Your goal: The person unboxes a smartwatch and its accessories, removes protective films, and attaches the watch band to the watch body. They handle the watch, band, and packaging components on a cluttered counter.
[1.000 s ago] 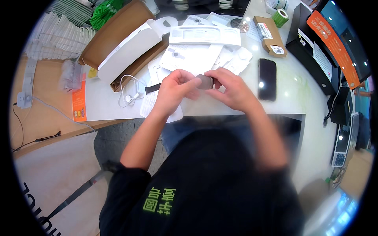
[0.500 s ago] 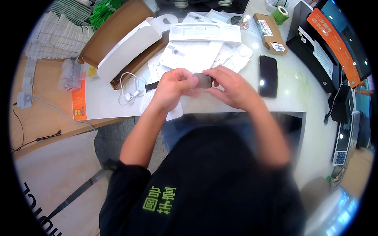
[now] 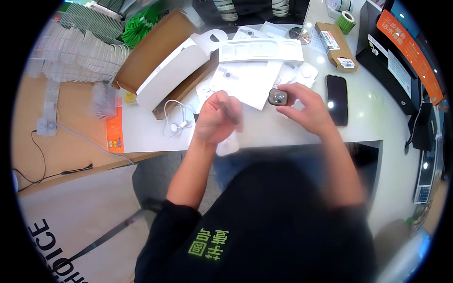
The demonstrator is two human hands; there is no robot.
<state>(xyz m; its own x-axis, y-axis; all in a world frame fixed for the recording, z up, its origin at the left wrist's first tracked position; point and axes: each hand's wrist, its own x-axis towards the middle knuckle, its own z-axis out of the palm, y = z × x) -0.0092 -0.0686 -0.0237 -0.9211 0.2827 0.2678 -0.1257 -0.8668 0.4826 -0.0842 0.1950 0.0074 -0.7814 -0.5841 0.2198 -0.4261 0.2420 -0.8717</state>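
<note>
My right hand (image 3: 306,107) pinches a square watch case (image 3: 278,97) between thumb and fingertips, its round shiny sensor side facing up. No strap shows on the case. Off to the left, my left hand (image 3: 217,118) is curled round a thin grey-brown piece (image 3: 230,113), smeared by motion; its exact kind cannot be made out. A small dark end pokes out behind the left wrist, mostly hidden. Beyond the hands lie white paper sheets (image 3: 250,78) and a long white open tray (image 3: 260,50). A white coiled charging cable (image 3: 175,126) rests left of my left hand.
A phone (image 3: 337,100) lies right of my right hand, with a small brown box (image 3: 336,47) behind it. At the left back stands an open brown carton (image 3: 153,54) with a long white box (image 3: 172,70) leaning in it. The counter's front edge runs below my hands.
My hands have moved apart. The watch case, held between both hands before, is now in my right hand alone, turned sensor side up. The left hand has drawn away with the grey-brown piece.
</note>
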